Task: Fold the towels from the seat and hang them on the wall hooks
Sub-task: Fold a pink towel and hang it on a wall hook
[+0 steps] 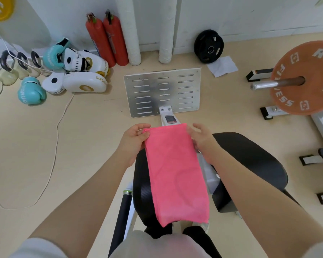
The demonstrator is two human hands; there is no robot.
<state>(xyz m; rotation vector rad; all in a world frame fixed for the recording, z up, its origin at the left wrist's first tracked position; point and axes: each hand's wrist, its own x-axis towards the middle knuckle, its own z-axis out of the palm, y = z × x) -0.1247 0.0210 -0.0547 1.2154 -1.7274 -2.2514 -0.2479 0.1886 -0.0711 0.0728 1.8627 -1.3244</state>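
Observation:
A pink towel [175, 172], folded into a long narrow strip, hangs in front of me over the black seat [250, 157] of a gym machine. My left hand [133, 140] pinches its top left corner between thumb and fingers. My right hand [201, 139] holds the top right edge, with its fingers behind the cloth. The towel's lower end hangs free near my knees. No wall hooks are in view.
A slotted metal footplate [162, 92] stands ahead on the floor. Two red fire extinguishers [106, 38] lean on the wall. Boxing gloves and pads [73, 71] lie at the left. A black weight plate [208, 46] and an orange barbell plate [304, 77] sit to the right.

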